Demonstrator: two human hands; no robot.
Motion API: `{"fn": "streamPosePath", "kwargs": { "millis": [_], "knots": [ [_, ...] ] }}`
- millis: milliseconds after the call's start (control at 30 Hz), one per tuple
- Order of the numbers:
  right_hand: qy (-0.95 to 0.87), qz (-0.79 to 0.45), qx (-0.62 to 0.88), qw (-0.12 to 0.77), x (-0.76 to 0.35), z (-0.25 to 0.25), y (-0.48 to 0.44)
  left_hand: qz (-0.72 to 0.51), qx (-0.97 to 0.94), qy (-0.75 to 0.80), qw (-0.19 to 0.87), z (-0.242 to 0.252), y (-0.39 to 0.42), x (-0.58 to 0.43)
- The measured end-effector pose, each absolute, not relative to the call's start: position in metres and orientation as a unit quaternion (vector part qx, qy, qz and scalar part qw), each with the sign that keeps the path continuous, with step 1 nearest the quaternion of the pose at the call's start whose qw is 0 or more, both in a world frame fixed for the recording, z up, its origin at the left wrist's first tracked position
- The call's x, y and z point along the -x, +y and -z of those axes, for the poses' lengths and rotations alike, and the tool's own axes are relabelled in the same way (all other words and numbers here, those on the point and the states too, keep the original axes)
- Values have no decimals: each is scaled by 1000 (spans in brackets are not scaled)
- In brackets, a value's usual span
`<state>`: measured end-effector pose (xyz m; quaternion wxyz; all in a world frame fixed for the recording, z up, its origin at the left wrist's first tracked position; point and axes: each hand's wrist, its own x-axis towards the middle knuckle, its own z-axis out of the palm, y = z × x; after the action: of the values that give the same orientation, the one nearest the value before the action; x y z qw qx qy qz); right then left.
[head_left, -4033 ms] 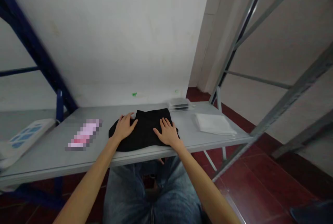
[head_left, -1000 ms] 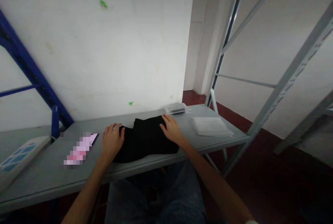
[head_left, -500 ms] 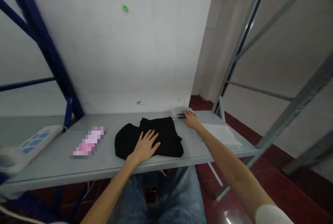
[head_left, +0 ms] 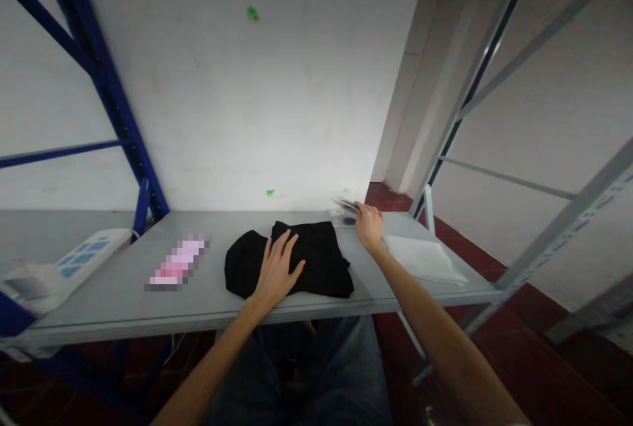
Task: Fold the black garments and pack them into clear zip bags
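Observation:
A folded black cloth (head_left: 316, 261), perhaps a garment, lies near the front edge of the grey shelf table. My left hand (head_left: 277, 271) rests flat on it with the fingers spread. At the back right, my right hand (head_left: 370, 223) is closed on the end of a thin, flat, dark item (head_left: 347, 204), raised and tilted above the table. Motion blurs that item, so its kind is unclear. Just below it lies a small pale packet (head_left: 341, 217) with a dark patch, partly hidden by my right hand.
A folded white sheet or bag (head_left: 422, 258) lies on the table (head_left: 198, 307) at the right. On the left are a blurred-out pink item (head_left: 178, 264) and a white object with blue squares (head_left: 84, 258). Blue posts (head_left: 116, 109) and grey metal frames flank the white back panel.
My right hand has gone from lying on the flat items at the back to gripping one and lifting it. My left hand stays on the black cloth. The view has shifted slightly.

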<state>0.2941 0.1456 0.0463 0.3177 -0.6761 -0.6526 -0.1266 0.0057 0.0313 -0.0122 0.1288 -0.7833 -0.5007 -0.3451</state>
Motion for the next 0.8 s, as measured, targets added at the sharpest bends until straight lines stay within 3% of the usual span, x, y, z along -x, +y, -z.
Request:
{"fn": "streamPosePath", "kwargs": {
  "millis": [200,400,800],
  "knots": [
    [-743,131,543,370,-222,-21,66,403,716,-522,229,-6,8,0],
    [-871,44,418,256,-196,-9,21,303,807,-473,181,8,6,17],
    [-773,17,524,357,-234,-1,6,298,801,-505,122,-2,3,21]
  ]
}}
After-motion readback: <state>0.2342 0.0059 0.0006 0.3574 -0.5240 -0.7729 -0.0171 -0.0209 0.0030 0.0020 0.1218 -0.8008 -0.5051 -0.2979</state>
